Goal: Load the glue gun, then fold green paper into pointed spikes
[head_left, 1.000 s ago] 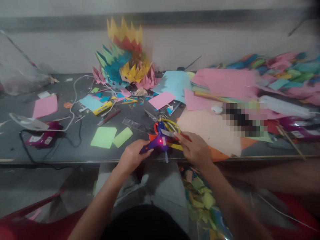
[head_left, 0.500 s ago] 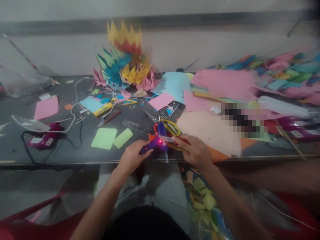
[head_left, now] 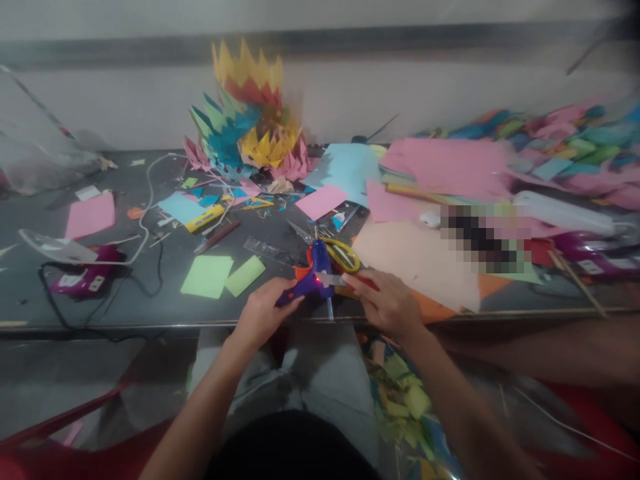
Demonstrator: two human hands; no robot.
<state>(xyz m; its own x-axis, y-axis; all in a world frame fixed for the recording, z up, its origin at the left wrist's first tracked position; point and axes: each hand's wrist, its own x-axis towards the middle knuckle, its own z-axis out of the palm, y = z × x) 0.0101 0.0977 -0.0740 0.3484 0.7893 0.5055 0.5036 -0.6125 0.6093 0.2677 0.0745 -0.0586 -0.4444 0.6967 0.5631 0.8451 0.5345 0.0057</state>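
My left hand is wrapped round the handle of a blue glue gun with an orange trigger and a small lit red light. A clear glue stick pokes out of the gun's back end, towards me. Between the fingers of my right hand is a red-handled knife. Its short, pale blade reaches across the gun's body by the light; whether it touches is hard to tell. Scissors with yellow handles lie just beyond the gun.
Green paper pieces lie left of the gun, near a yellow cutter. A spiky folded-paper piece stands at the back. Peach paper and pink sheets cover the right. A purple device with cables sits left.
The glue gun is turned slightly in my left hand, and its red light looks smaller. The knife blade has shifted a little against the gun. The whole view has moved slightly.
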